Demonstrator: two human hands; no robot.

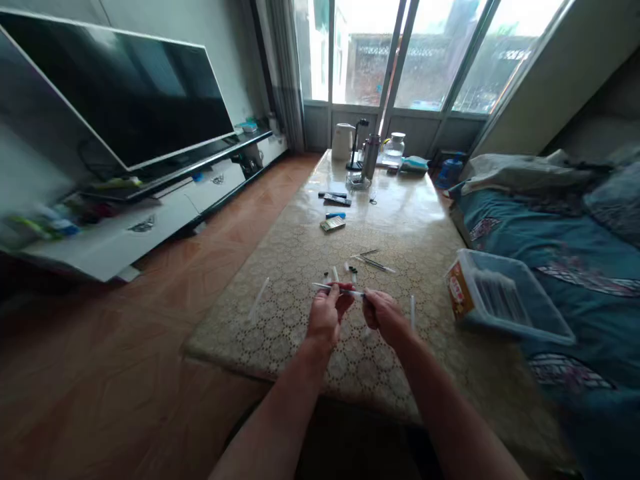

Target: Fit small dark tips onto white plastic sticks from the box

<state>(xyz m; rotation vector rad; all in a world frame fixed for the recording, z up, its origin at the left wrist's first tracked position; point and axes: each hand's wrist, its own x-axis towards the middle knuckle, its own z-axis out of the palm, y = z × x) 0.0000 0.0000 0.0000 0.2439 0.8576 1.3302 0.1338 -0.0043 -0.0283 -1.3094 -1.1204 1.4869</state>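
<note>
A long patterned table (295,267). A translucent tube (259,299) lies near left, thin rods (377,265) mid-table, a clear bin (530,331) at right. A kettle (343,141) stands far left.

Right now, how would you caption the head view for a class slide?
Left hand and right hand hold a slim pen-like rod over a patterned table.

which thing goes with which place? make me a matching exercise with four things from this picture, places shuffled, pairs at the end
Things:
1. television
2. pen-like stick
3. white kettle
4. clear bin

Places:
A. table's far end
B. right edge of the table, beside blue bedding
C. above the low cabinet
D. in the left hand and right hand

Pairs: 1-C, 2-D, 3-A, 4-B
</note>
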